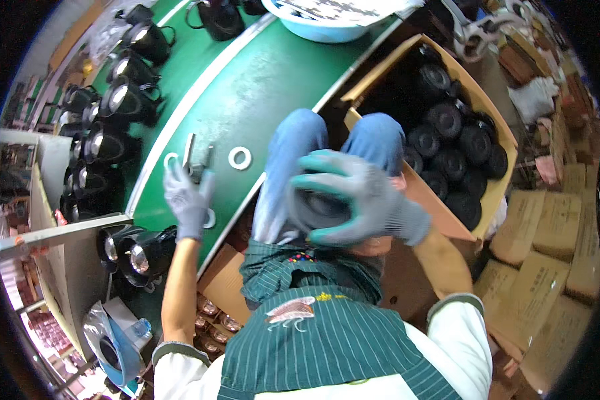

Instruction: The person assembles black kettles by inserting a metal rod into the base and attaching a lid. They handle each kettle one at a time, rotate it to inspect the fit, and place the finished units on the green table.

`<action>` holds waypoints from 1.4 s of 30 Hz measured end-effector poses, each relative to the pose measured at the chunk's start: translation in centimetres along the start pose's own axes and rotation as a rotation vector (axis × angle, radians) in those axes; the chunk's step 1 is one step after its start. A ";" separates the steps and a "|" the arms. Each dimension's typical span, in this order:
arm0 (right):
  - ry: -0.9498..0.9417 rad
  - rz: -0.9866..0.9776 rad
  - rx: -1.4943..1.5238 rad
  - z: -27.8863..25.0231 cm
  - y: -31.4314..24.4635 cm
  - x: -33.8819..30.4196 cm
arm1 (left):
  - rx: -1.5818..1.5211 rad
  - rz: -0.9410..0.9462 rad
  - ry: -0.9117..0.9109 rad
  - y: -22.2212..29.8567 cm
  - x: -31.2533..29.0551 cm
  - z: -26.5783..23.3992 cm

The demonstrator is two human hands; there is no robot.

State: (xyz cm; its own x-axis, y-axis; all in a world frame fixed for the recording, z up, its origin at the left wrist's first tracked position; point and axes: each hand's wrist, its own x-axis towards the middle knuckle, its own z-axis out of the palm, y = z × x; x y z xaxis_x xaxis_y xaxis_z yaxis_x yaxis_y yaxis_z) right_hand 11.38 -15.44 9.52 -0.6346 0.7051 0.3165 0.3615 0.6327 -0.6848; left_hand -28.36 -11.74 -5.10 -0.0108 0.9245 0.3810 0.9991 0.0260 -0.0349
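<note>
My right hand (363, 193), in a grey glove with teal fingers, curls round a black round lid (317, 212) above my lap. Motion blurs the lid a little. Over the green tabletop (247, 100), my left hand (188, 203), also gloved, has its thumb and fingers apart. Its fingertips touch a white ring (171, 159). Beside those fingers are a slim metal bar (189, 150) and a small dark metal block (205, 160). Another white ring (239, 158) lies to the right, and one more (211, 219) is partly behind the left hand.
At my right, an open cardboard box (447, 230) holds many black round parts. Black mugs (123, 100) stand in rows along the left, with one (220, 20) at the far end. A blue basin (320, 30) sits at the back. Closed cartons (537, 267) are stacked at far right.
</note>
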 end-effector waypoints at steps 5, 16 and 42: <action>0.244 0.184 0.278 6.3 3.3 -2.1 | -0.074 -0.235 -0.326 -5.2 0.8 3.5; 0.878 0.464 1.355 7.0 2.9 0.1 | -0.814 0.517 -0.903 15.5 7.2 -17.1; -0.405 -0.166 0.193 1.7 -2.1 -1.2 | -1.402 0.886 -0.488 20.9 8.5 -2.5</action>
State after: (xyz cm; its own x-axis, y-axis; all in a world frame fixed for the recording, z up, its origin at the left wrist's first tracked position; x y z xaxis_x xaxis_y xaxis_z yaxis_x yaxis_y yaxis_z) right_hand 10.19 -18.17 9.49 -0.9021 0.3935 0.1771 0.1233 0.6283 -0.7682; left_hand -7.49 -4.29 -0.23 0.7725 0.5014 0.3898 -0.0213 -0.5929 0.8050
